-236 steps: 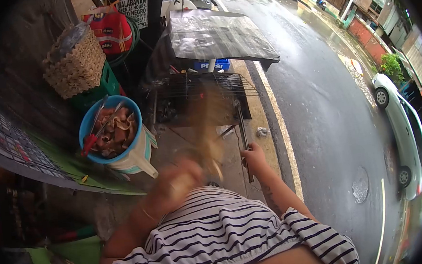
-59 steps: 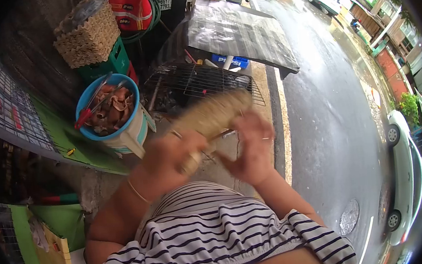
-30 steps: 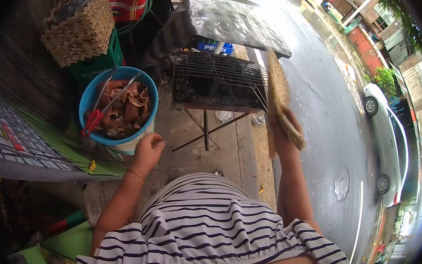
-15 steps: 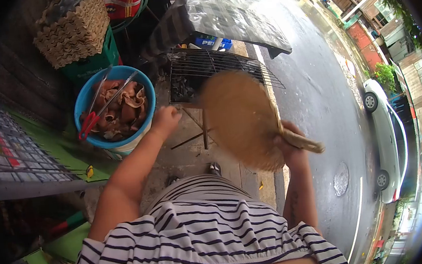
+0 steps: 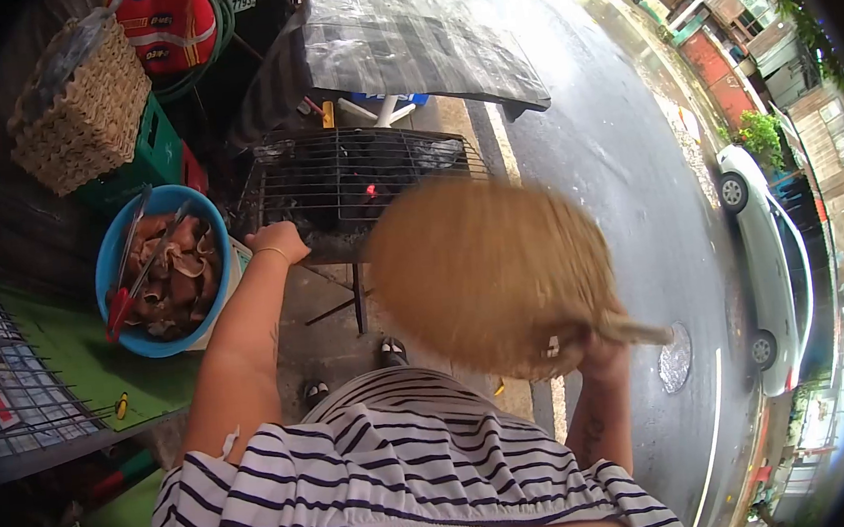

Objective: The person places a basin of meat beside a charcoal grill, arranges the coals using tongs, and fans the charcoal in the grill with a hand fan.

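Head view shows the right hand gripping the handle of a blurred woven fan, raised near the grill. The left hand, curled closed, is at the grill's near edge; contact is unclear.

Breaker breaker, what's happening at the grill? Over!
Right hand holding woven fan. Left hand at grill's near edge, grip unclear. Red ember glowing. Fan hides a grill corner.

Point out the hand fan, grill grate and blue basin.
Hand fan (image 5: 488, 268): head view, on the middle of its blade.
Grill grate (image 5: 338, 167): head view, on the bars near its middle.
Blue basin (image 5: 102, 266): head view, on its rim, left side.
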Tool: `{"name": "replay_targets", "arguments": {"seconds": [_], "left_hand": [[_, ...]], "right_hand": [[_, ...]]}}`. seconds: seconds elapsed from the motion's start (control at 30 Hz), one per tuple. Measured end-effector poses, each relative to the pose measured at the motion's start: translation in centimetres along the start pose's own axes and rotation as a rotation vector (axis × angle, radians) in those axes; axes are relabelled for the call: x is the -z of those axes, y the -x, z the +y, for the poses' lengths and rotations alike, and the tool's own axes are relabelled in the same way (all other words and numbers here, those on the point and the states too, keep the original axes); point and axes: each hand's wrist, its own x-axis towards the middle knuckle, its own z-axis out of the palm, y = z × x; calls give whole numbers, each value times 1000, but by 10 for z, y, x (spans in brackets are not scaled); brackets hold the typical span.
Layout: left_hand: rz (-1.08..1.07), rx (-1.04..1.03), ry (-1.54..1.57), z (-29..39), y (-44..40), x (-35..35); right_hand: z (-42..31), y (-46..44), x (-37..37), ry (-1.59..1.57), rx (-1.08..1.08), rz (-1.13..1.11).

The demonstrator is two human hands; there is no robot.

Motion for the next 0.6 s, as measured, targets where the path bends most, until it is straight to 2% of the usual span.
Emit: {"name": "replay_targets", "arguments": {"seconds": [0.07, 0.17, 0.27, 0.33, 0.4, 0.5, 0.6], "left_hand": [[58, -33, -28, 1, -8, -5], [252, -85, 54, 0, 2, -3], [732, -114, 493, 11, -4, -40], [860, -225, 660, 41, -2, -61], [807, -180, 800, 83, 17, -53], [937, -166, 783, 115, -9, -66], [916, -37, 866, 134, -21, -61]], "right_hand": [[-1, -22, -5, -119, -138, 152], [-11, -39, 7, -265, -105, 143], [5, -48, 26, -268, -119, 167], [8, -59, 26, -281, -124, 191], [8, -71, 22, -297, -128, 205], [7, -82, 21, -296, -146, 187], [14, -87, 25, -305, -156, 135]]}}
